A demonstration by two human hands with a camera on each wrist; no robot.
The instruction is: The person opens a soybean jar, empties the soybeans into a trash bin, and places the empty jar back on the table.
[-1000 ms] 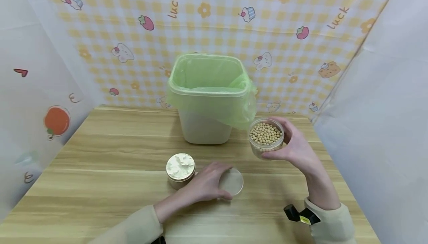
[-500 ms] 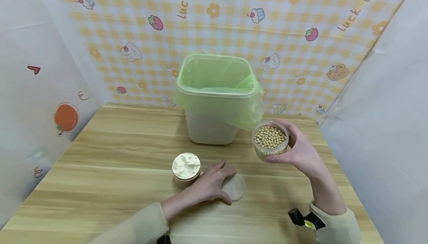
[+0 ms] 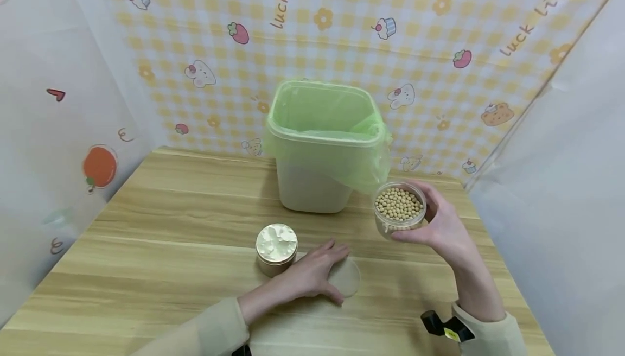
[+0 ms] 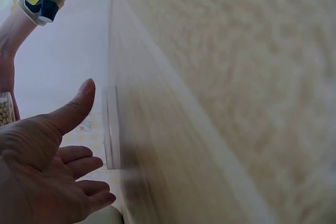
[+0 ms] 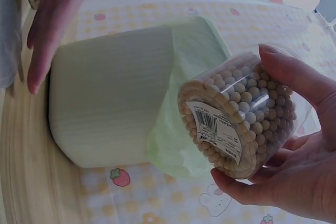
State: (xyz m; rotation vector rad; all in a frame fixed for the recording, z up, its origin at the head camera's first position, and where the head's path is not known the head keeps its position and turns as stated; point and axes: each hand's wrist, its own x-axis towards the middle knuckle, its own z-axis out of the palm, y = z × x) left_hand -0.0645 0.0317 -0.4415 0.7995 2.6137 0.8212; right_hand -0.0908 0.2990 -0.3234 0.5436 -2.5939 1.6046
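My right hand (image 3: 439, 226) grips a clear plastic jar (image 3: 399, 212) from its right side, raised above the table. The jar has no lid on and is full of small round beige balls like soybeans; its base with a barcode label (image 5: 215, 129) shows in the right wrist view. A clear round lid (image 3: 348, 279) lies flat on the table. Next to it hovers my left hand (image 3: 312, 274), fingers spread and loosely bent, apart from the lid (image 4: 112, 129) in the left wrist view. Left of that hand stands a second jar (image 3: 276, 247) with a crinkled foil top.
Behind the jars stands a white bin (image 3: 314, 182) lined with a green bag (image 3: 332, 144) folded over its rim. A checked cloth (image 3: 312, 46) hangs behind the wooden table (image 3: 195, 204). White sheets close off both sides.
My left hand has lowered the clear lid to the table and let it go. The jar in my right hand stays raised, shifting only slightly. The head view has turned a little left.
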